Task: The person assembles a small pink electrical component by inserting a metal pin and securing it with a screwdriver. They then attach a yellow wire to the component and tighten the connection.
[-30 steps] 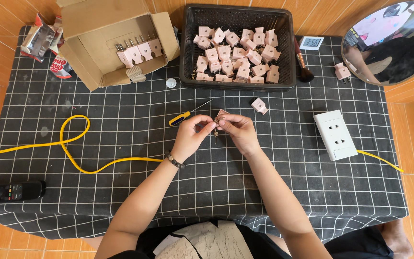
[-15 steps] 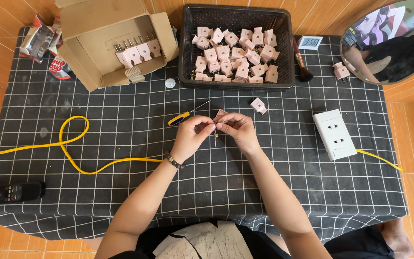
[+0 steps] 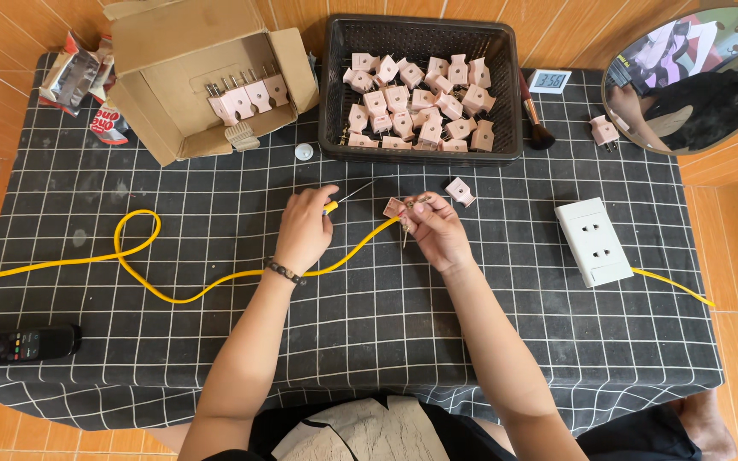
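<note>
While the right hand (image 3: 437, 232) pinches the pink plug (image 3: 396, 207) at the yellow cable (image 3: 215, 286) end, the left hand (image 3: 305, 229) closes on the screwdriver (image 3: 345, 198) (shaft pointing up-right), just left of the plug.

The worktop (image 3: 215, 341) is covered by a black cloth gridded in white. At the far edge an open cardboard box (image 3: 207, 77) and a black basket (image 3: 420, 152) (full of pink plugs) are set side by side. A yellow cable (image 3: 138, 256) is looped across the left half. A white socket block (image 3: 594, 242) is seen right, a remote control (image 3: 10, 346) near left, a loose pink plug (image 3: 460, 190) mid-table.
</note>
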